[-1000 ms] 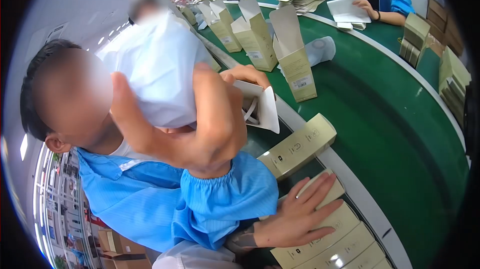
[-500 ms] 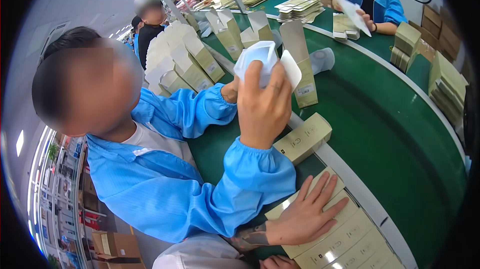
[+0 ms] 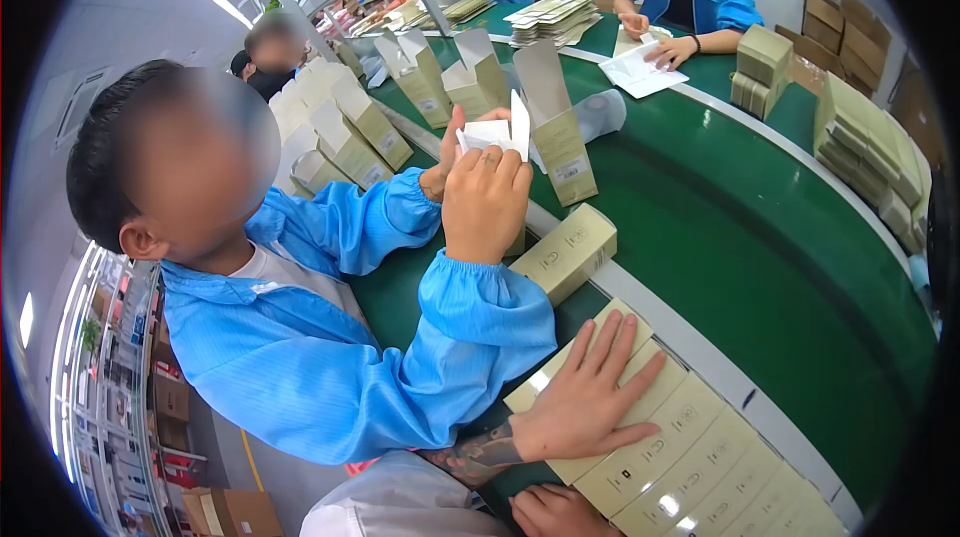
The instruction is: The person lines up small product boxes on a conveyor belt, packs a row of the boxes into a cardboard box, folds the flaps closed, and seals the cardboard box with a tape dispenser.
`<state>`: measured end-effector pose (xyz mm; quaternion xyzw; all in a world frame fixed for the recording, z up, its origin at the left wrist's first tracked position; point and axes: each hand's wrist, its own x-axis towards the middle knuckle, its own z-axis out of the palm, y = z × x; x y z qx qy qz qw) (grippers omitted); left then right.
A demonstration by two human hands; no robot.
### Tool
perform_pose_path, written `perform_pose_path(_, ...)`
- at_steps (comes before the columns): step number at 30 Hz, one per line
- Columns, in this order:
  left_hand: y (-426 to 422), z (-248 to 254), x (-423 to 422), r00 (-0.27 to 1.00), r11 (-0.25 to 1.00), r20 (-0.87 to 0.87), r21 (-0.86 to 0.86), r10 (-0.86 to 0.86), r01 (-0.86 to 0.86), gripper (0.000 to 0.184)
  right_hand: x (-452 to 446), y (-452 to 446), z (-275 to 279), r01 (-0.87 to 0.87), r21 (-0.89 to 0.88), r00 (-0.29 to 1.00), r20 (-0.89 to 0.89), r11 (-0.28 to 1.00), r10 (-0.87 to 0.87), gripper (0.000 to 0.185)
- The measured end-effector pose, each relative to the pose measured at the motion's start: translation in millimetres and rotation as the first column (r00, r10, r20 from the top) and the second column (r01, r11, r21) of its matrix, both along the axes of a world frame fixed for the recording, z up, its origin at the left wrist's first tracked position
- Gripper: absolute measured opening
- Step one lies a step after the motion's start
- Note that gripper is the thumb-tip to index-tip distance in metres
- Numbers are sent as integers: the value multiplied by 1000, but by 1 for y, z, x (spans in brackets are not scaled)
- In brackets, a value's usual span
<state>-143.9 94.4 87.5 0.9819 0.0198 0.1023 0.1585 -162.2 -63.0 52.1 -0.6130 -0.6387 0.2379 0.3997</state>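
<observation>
My left hand (image 3: 590, 392) lies flat, palm down with fingers spread, on a row of pale gold cartons (image 3: 690, 457) laid side by side. Its tattooed forearm comes in from the lower left. Low at the frame edge, my right hand (image 3: 562, 513) is beside the near side of that row; its fingers are mostly cut off. Just beyond the row lies another closed carton (image 3: 568, 252). Next to me, a co-worker in a blue jacket (image 3: 300, 337) holds a small white folded box (image 3: 490, 135) in both hands.
Open-topped cartons (image 3: 345, 132) stand clustered behind the co-worker's arms, and a tall open one (image 3: 560, 137) stands nearer. A clear plastic cup (image 3: 600, 115) lies on the green conveyor (image 3: 720, 227). Across it, another person handles a white sheet (image 3: 645, 67) near stacked cartons (image 3: 870, 157).
The view has shifted slightly. The co-worker has lowered and turned the white box, bringing both hands onto it. The person across has laid the white sheet down. My left hand stays on the cartons.
</observation>
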Motion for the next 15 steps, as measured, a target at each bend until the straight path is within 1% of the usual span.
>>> perform_pose_path(1,0,0,0,1000,1000,2,3,2,-2,75,1,0,1,14,29,1000,-16,999,-14,8)
perform_pose_path(4,0,0,1,1000,1000,-5,10,-1,1,74,3,1,6,55,108,998,34,993,-59,8)
perform_pose_path(10,1,0,1,1000,1000,-1,13,2,-2,75,4,0,7,10,37,997,-77,999,-7,7)
perform_pose_path(15,1,0,1,1000,1000,-13,12,2,-2,76,7,0,12,-18,1,993,-115,1000,18,7)
